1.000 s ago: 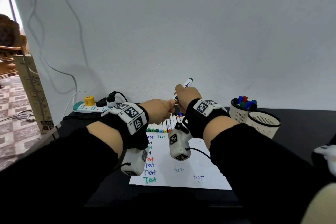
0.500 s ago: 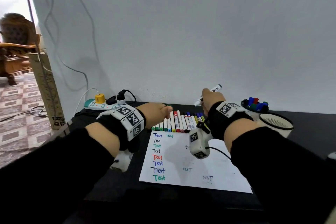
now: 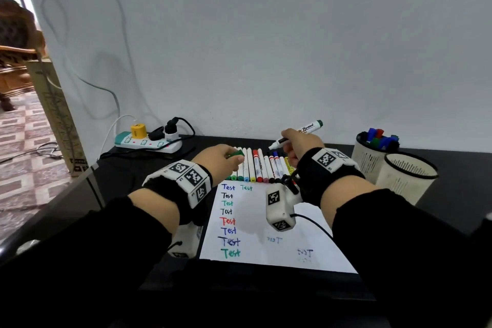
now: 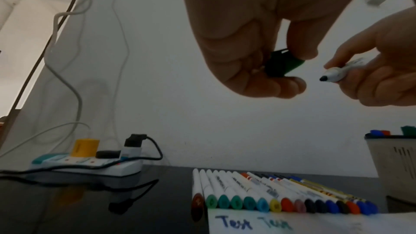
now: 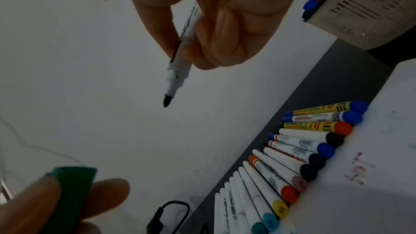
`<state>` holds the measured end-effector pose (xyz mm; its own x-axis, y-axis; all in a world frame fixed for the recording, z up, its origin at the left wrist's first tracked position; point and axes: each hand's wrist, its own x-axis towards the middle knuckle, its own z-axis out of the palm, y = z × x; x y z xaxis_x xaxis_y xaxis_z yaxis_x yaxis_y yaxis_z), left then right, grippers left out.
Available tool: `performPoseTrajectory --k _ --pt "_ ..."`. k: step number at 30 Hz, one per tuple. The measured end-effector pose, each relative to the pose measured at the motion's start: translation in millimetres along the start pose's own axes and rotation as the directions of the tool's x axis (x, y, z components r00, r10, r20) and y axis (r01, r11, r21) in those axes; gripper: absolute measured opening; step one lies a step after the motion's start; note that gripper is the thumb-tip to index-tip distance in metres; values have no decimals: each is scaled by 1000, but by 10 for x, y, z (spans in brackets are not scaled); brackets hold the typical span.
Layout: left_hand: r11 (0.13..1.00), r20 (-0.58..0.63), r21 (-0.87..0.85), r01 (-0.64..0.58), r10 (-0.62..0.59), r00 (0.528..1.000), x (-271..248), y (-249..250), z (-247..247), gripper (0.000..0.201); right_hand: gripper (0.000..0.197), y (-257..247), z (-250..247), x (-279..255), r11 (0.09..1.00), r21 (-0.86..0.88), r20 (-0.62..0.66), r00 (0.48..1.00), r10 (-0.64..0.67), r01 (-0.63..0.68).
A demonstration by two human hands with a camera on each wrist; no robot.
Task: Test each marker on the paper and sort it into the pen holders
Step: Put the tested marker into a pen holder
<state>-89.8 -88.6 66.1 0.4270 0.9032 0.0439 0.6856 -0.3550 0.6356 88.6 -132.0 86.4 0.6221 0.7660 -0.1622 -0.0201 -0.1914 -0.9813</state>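
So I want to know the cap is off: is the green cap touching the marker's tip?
Apart. The left wrist view shows wall between the green cap and the marker tip.

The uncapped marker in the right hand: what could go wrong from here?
1. The marker's bare tip hangs above the marker row and could stain it.
2. The left hand only pinches the green cap; it could drop.
3. Writing could cover the paper's older words.

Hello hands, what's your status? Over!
Left hand pinches green cap. Right hand holds uncapped marker, tip above paper. Nothing in the way.
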Motion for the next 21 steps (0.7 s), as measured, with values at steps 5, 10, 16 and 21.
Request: performPoseTrajectory --k 5,10,16,21 --pt "996 -38 -60 71 -74 997 126 -222 138 34 25 313 85 148 995 35 -4 995 97 -97" --pt "991 -26 -53 122 -123 992 206 -387 226 32 25 580 208 272 985 91 -3 989 150 -150" --pt "992 -32 -31 124 -125 992 321 -441 246 30 31 814 350 377 976 41 -10 977 213 -213" --pt "990 -14 44 133 -133 991 329 -462 277 31 35 963 406 366 974 -144 53 982 181 -172"
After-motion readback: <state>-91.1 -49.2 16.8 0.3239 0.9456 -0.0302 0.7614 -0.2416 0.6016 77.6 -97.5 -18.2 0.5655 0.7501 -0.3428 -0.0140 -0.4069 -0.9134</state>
